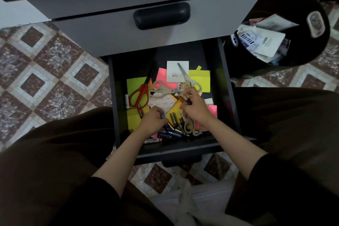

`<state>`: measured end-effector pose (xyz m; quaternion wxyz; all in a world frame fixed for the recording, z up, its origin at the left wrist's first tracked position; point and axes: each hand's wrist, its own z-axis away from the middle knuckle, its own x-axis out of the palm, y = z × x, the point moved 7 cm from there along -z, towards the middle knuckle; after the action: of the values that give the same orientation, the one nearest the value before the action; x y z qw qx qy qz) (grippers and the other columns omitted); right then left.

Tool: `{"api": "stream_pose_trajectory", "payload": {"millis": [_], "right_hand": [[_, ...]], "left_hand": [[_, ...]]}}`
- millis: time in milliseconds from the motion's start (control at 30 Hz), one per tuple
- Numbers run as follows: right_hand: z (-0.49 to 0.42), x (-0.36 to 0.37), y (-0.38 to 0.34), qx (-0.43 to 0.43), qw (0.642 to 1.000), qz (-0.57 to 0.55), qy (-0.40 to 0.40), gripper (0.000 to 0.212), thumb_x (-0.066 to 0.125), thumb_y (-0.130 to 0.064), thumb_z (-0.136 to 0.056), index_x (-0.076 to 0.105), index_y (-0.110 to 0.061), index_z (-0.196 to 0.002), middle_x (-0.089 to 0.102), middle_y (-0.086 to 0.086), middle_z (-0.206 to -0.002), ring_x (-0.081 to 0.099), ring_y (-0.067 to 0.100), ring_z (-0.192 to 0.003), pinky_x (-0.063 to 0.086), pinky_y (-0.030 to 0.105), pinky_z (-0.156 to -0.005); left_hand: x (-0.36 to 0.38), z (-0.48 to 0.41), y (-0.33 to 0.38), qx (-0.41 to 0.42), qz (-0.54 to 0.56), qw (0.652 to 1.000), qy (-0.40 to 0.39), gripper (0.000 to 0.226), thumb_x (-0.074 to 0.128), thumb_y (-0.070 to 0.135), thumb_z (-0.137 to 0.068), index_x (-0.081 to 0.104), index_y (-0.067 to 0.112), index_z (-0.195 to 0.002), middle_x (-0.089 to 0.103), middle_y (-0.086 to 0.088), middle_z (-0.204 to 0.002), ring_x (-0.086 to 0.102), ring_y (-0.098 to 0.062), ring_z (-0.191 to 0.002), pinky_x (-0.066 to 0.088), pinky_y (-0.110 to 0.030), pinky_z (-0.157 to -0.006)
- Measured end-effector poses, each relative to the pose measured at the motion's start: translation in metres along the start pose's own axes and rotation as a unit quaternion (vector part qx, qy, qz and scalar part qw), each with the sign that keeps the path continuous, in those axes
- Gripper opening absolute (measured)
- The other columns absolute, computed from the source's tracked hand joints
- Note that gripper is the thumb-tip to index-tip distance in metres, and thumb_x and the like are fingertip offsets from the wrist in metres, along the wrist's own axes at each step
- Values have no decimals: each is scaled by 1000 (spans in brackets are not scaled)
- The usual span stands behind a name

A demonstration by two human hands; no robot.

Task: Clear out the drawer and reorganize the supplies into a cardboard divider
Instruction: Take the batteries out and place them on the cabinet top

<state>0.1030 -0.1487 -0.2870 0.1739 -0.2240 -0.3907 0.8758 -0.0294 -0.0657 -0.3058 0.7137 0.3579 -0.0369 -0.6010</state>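
Both hands are inside the open drawer [183, 149]. The left hand [152, 118] curls around a blue battery [162, 115]. The right hand [195, 109] pinches some small things [186, 98], maybe batteries. A white pen [151, 140] by the front wall reads "Heybright". In the black bin [275, 2], a packet [256, 42] says "VALUE PACK".

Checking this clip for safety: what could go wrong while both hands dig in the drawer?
Beige scissors lie beside the right hand, another pair under its wrist; a blade could nick it. That hand pinches several small items; one may drop. Loose batteries by the left hand could slip under the sticky notes.
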Motion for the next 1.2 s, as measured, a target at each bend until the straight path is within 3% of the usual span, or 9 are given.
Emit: {"api": "stream_pose_trajectory", "payload": {"millis": [133, 233, 333, 400, 500, 667, 767, 933, 1200], "right_hand": [[0, 4, 13, 67, 998, -6, -15, 32, 51, 4, -86, 40, -25, -81, 55, 12, -88, 52, 14, -45, 41, 24, -40], [1, 10, 14, 81, 996, 20, -35, 21, 46, 3, -90, 41, -18, -91, 55, 16, -99, 53, 19, -51, 44, 26, -43], [0, 14, 12, 71, 996, 49, -26, 17, 56, 1, -87, 49, -13, -93, 60, 17, -106, 58, 23, -62, 49, 29, -53], [-1, 13, 7, 47, 991, 128, -4, 10, 68, -6, -82, 62, -1, -88, 64, 14, -90, 59, 25, -70, 47, 29, -60], [1, 16, 6, 45, 985, 164, 11, 23, 76, -10, -76, 66, 10, -81, 56, 9, -71, 52, 20, -66, 38, 24, -55], [8, 31, 1, 24, 979, 203, 15, 13, 67, 0, -78, 64, 11, -72, 59, 15, -70, 59, 26, -69, 45, 30, -57], [13, 36, -1, 17, 976, 219, 17, 26, 62, -1, -83, 54, -6, -59, 50, 3, -63, 53, 20, -72, 38, 25, -59], [12, 36, 1, 29, 950, 310, 34, 10, 55, 0, -83, 64, 5, -85, 64, 22, -95, 62, 35, -88, 44, 30, -64], [8, 31, 4, 43, 931, 361, 43, 16, 57, -8, -87, 63, 4, -95, 63, 20, -102, 61, 34, -94, 40, 30, -64]], "left_hand": [[-6, -3, -13, -12, -11, 1000, 3, 21, 63, 6, -83, 49, 14, -96, 57, -14, -80, 56, -25, -66, 54, -41, -72], [-16, -5, -17, -24, 11, 999, 19, 18, 65, 8, -84, 50, 14, -92, 54, -9, -73, 54, -23, -61, 54, -43, -72], [-23, -2, -17, -10, -9, 999, 40, 16, 67, 12, -84, 53, 16, -91, 55, -7, -76, 54, -22, -65, 52, -37, -65], [-21, 1, -18, -10, -21, 998, 52, 18, 69, 14, -82, 54, 18, -90, 57, -8, -79, 56, -22, -68, 50, -32, -60], [-15, 6, -24, -50, -37, 995, 77, 21, 72, 22, -80, 52, 14, -81, 55, -3, -71, 54, -16, -62, 46, -28, -55], [-6, 5, -36, -131, -22, 988, 79, 34, 77, 32, -74, 65, 1, -70, 66, -14, -71, 63, -24, -66, 48, -30, -56], [-6, 3, -39, -153, 5, 982, 112, 38, 75, 35, -76, 60, 3, -63, 66, -14, -72, 61, -24, -62, 41, -23, -47], [-5, 3, -34, -156, -20, 979, 127, 46, 74, 38, -77, 48, 11, -50, 53, -4, -52, 47, -16, -46, 28, -22, -42], [-2, 7, -19, -123, -107, 972, 169, 41, 70, 36, -80, 50, 13, -54, 53, -4, -58, 56, -21, -58, 27, -21, -41]]}}
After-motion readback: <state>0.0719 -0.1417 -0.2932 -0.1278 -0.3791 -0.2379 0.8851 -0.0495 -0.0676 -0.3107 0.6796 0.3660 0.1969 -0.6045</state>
